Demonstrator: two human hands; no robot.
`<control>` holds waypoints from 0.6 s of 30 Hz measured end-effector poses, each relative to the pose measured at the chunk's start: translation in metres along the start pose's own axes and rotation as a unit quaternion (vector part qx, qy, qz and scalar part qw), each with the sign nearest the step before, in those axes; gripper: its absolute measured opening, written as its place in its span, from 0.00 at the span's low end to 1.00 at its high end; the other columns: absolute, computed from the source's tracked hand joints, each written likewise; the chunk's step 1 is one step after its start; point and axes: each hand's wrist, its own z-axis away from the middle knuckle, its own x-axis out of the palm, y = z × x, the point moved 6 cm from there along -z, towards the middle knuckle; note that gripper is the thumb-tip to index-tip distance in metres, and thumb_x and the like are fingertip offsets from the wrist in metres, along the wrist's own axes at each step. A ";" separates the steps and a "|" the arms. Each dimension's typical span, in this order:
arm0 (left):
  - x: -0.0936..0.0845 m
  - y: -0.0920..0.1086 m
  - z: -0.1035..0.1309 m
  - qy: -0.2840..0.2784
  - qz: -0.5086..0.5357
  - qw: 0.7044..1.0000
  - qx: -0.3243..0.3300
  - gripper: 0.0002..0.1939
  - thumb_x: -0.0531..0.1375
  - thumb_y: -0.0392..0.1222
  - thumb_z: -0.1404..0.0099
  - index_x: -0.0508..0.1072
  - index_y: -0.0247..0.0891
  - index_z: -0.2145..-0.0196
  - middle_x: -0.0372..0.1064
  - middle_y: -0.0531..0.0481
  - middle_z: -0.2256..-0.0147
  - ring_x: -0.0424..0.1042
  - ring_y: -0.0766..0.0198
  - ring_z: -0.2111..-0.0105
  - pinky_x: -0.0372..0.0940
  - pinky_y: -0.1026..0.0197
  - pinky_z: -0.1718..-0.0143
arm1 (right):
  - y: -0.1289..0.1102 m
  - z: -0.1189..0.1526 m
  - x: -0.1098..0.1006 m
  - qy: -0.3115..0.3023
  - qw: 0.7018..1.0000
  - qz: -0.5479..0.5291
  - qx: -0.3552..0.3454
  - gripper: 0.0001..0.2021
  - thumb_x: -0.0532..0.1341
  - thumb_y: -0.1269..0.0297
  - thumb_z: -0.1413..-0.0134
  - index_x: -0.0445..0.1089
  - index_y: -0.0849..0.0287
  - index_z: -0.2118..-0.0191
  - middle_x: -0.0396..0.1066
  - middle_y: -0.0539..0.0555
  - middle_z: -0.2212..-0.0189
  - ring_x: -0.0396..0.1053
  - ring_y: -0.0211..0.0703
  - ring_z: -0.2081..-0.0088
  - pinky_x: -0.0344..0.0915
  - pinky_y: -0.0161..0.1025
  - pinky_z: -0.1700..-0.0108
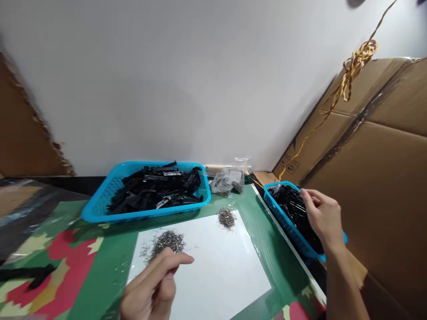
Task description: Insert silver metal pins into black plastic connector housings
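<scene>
Observed left hand (150,284) over near-left part of white sheet (220,266), by larger pile of metal pieces (169,241); grip loosely curled, contents impossible to tell. Observed right hand (323,218) at small basket (282,215) of black parts (293,205), right of sheet; grip narrow, contents likewise indeterminable.

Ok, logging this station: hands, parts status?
Left hand by larger metal pile. Right hand by black parts in smaller blue basket; holds unclear. Larger blue basket behind, not blocking.
</scene>
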 end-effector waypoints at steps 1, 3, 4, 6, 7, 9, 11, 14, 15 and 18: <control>-0.001 -0.001 -0.004 -0.001 -0.012 1.000 0.008 0.15 0.53 0.37 0.23 0.80 0.43 0.59 0.76 0.51 0.66 0.72 0.63 0.72 0.66 0.63 0.70 | -0.021 0.002 0.014 -0.032 0.998 -0.026 -0.042 0.29 0.51 0.42 0.27 0.82 0.60 0.54 0.77 0.58 0.73 0.74 0.51 0.71 0.61 0.40 0.68; -0.005 0.000 -0.021 -0.026 -0.046 0.997 0.051 0.15 0.53 0.34 0.25 0.80 0.42 0.59 0.77 0.50 0.67 0.73 0.63 0.71 0.65 0.63 0.71 | -0.068 0.012 0.043 -0.110 0.981 -0.072 -0.139 0.27 0.51 0.43 0.26 0.81 0.58 0.55 0.73 0.53 0.77 0.69 0.46 0.74 0.59 0.38 0.70; -0.008 0.002 -0.035 -0.047 -0.072 0.993 0.079 0.15 0.54 0.33 0.26 0.81 0.41 0.59 0.76 0.51 0.68 0.73 0.63 0.71 0.64 0.63 0.70 | -0.091 0.020 0.057 -0.149 0.967 -0.089 -0.187 0.25 0.52 0.45 0.26 0.81 0.57 0.56 0.71 0.51 0.78 0.68 0.45 0.76 0.57 0.38 0.70; -0.021 0.000 -0.069 -0.074 -0.136 0.984 0.094 0.15 0.54 0.36 0.27 0.81 0.40 0.63 0.75 0.50 0.70 0.72 0.63 0.72 0.64 0.61 0.68 | -0.132 0.040 0.080 -0.213 0.932 -0.116 -0.270 0.20 0.54 0.50 0.25 0.80 0.54 0.57 0.70 0.49 0.79 0.66 0.43 0.77 0.54 0.38 0.71; -0.029 -0.005 -0.089 -0.080 -0.178 0.979 0.058 0.15 0.53 0.37 0.27 0.80 0.39 0.64 0.76 0.49 0.69 0.72 0.62 0.71 0.63 0.60 0.67 | -0.149 0.050 0.088 -0.235 0.916 -0.125 -0.302 0.18 0.55 0.53 0.25 0.79 0.54 0.59 0.69 0.49 0.79 0.66 0.42 0.77 0.53 0.38 0.70; -0.039 -0.018 -0.123 -0.124 -0.239 0.963 -0.022 0.15 0.53 0.38 0.27 0.81 0.40 0.63 0.80 0.49 0.64 0.74 0.61 0.70 0.62 0.60 0.66 | -0.172 0.072 0.102 -0.263 0.888 -0.138 -0.352 0.18 0.54 0.58 0.24 0.77 0.54 0.64 0.70 0.50 0.78 0.65 0.42 0.77 0.50 0.38 0.70; -0.040 -0.024 -0.147 -0.162 -0.264 0.950 -0.043 0.12 0.56 0.40 0.28 0.82 0.43 0.60 0.81 0.51 0.65 0.75 0.59 0.69 0.61 0.60 0.67 | -0.184 0.090 0.113 -0.275 0.869 -0.150 -0.383 0.20 0.51 0.61 0.23 0.75 0.55 0.67 0.70 0.51 0.77 0.63 0.41 0.77 0.48 0.39 0.70; -0.020 -0.035 -0.161 -0.248 -0.283 0.925 -0.050 0.09 0.62 0.42 0.30 0.83 0.43 0.63 0.82 0.51 0.65 0.77 0.57 0.65 0.61 0.59 0.66 | -0.187 0.111 0.125 -0.290 0.845 -0.165 -0.418 0.21 0.51 0.62 0.24 0.75 0.57 0.67 0.73 0.53 0.76 0.64 0.41 0.77 0.46 0.40 0.70; -0.011 -0.039 -0.162 -0.279 -0.285 0.916 -0.048 0.08 0.63 0.42 0.31 0.84 0.43 0.62 0.82 0.51 0.64 0.78 0.56 0.63 0.62 0.59 0.65 | -0.185 0.115 0.128 -0.295 0.838 -0.170 -0.426 0.20 0.51 0.63 0.24 0.75 0.57 0.67 0.73 0.54 0.75 0.65 0.41 0.76 0.46 0.40 0.70; 0.015 -0.053 -0.159 -0.364 -0.281 0.887 -0.049 0.08 0.65 0.45 0.30 0.84 0.42 0.59 0.81 0.50 0.62 0.78 0.56 0.63 0.66 0.58 0.63 | -0.177 0.121 0.132 -0.318 0.826 -0.189 -0.426 0.18 0.54 0.63 0.25 0.78 0.57 0.66 0.76 0.54 0.75 0.68 0.41 0.75 0.51 0.39 0.69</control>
